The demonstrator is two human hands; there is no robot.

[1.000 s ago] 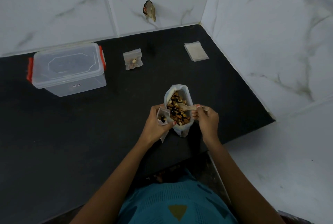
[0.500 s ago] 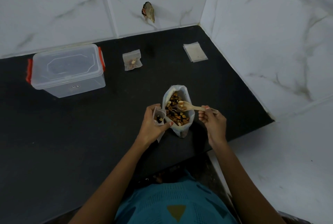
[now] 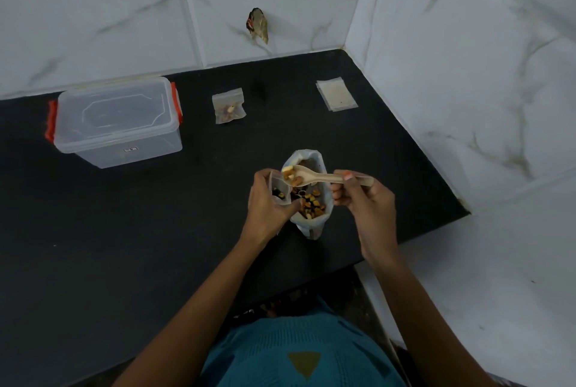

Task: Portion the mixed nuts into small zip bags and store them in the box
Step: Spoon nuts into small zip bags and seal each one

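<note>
A large open bag of mixed nuts [image 3: 308, 224] stands on the black counter [image 3: 156, 246] in front of me. My left hand [image 3: 265, 203] holds a small zip bag [image 3: 279, 189] open beside it, with a few nuts inside. My right hand [image 3: 361, 196] grips a wooden spoon [image 3: 314, 177] loaded with nuts, its bowl right at the small bag's mouth. A filled small zip bag [image 3: 229, 109] lies flat farther back. The clear plastic box [image 3: 115, 120] with red clips sits lidded at the back left.
A stack of empty zip bags [image 3: 336, 98] lies at the back right near the corner. White marble-tiled walls close the back and right sides. The counter's front edge runs just beyond my right wrist.
The spoon lifted out of the big bag with nuts on it and swung left to the mouth of the small bag. My left hand stayed in place.
</note>
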